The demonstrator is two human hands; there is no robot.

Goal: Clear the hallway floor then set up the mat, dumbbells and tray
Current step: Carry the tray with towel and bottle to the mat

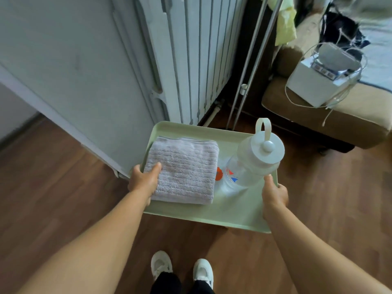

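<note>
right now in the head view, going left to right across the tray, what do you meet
Left hand gripping the edge of the pale green plastic tray → folded grey ribbed towel → clear plastic water bottle with a white lid → right hand gripping the opposite edge.

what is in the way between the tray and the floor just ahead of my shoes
Nothing visible: the brown wooden floor beside the pale green plastic tray lies bare; the patch right under the tray is hidden.
</note>
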